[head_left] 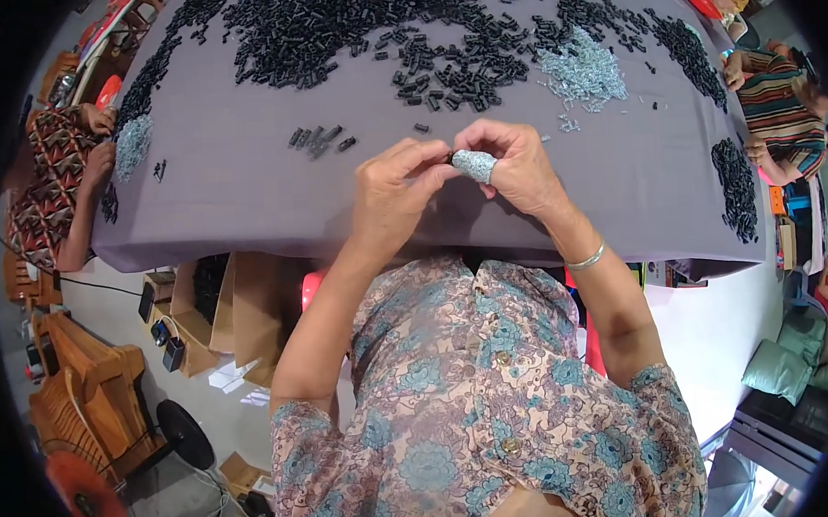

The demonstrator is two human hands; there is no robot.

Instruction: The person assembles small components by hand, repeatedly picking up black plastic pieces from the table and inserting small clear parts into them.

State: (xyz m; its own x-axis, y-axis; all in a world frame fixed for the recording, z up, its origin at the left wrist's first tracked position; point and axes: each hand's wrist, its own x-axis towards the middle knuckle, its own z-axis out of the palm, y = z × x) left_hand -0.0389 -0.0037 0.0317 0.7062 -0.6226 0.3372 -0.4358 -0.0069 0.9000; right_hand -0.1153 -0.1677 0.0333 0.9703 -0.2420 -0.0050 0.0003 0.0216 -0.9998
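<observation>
Near the table's front edge, my left hand (397, 190) pinches a small dark piece (449, 157) between thumb and fingertips; it looks like the black cylinders on the cloth. Close against it, my right hand (519, 166) is closed round a clump of pale silvery bits (474, 166), and its fingertips meet the left ones. Several loose black cylinders (318, 140) lie to the left beyond my hands. One more black cylinder (421, 127) sits just past my fingers. Farther right is a heap of small pale, shiny pieces (583, 71).
A wide mass of black cylinders (302, 32) covers the far part of the grey tablecloth (245, 192). At the left edge a person (64, 172) works beside another pale heap (133, 147). A person in stripes (782, 113) sits at the right, near black pieces (734, 189).
</observation>
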